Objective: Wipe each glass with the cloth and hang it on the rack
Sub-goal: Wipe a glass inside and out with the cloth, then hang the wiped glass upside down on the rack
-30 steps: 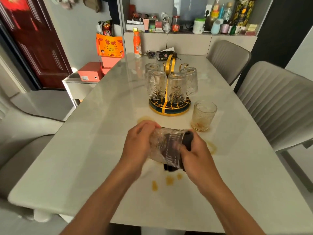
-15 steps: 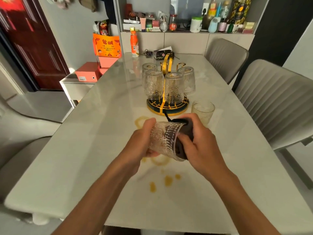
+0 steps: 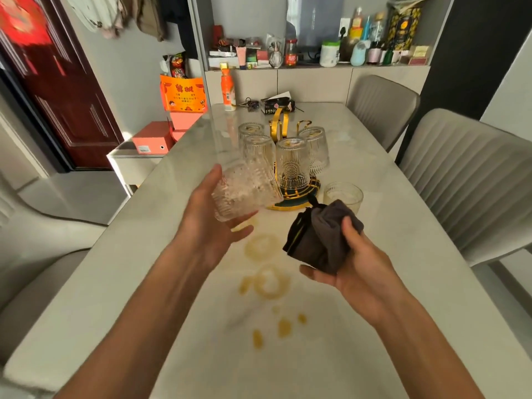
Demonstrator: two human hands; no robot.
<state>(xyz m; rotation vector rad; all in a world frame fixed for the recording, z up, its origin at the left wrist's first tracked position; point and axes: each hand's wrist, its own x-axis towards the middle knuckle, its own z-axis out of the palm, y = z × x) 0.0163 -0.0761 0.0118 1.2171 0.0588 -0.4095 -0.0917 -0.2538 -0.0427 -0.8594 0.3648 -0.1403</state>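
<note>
My left hand [image 3: 210, 223] grips a clear patterned glass [image 3: 244, 191], tilted on its side above the table, just left of the rack. My right hand [image 3: 357, 266] holds a bunched dark cloth [image 3: 319, 234], apart from the glass. The gold-and-green rack [image 3: 299, 194] stands mid-table with several glasses hanging upside down on it, such as the front one [image 3: 292, 162]. One more glass [image 3: 344, 195] stands upright on the table to the right of the rack, partly behind the cloth.
Amber rings and drops [image 3: 267, 280] stain the marble table [image 3: 115, 283] between my arms. Grey chairs [image 3: 466, 180] line the right side. A bottle [image 3: 228, 90] and small items sit at the far end, below a cluttered shelf.
The cloth has come out of the glass. My right hand moved right with the cloth, and my left hand lifted the glass up and left toward the rack.
</note>
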